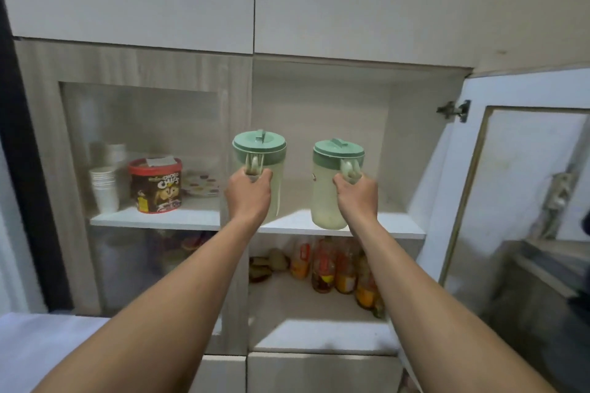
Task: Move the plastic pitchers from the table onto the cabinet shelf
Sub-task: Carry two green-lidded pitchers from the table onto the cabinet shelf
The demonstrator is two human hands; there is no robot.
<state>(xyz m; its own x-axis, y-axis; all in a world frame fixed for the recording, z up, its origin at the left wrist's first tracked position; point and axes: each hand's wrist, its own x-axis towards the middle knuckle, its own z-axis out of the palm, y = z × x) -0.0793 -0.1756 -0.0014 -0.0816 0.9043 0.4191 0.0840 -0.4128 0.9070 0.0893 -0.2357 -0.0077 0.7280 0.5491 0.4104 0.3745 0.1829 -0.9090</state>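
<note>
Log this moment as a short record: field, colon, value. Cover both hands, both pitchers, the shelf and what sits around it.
left hand: closed on the handle of the left pitcher
right hand: closed on the handle of the right pitcher
pitchers: pale translucent bodies, green lids, both upright at shelf level
contact with shelf: cannot tell
upper shelf: white, right-hand door swung open
left compartment: stack of paper cups and a red cereal tub behind a closed translucent door
lower shelf: bottles
</note>
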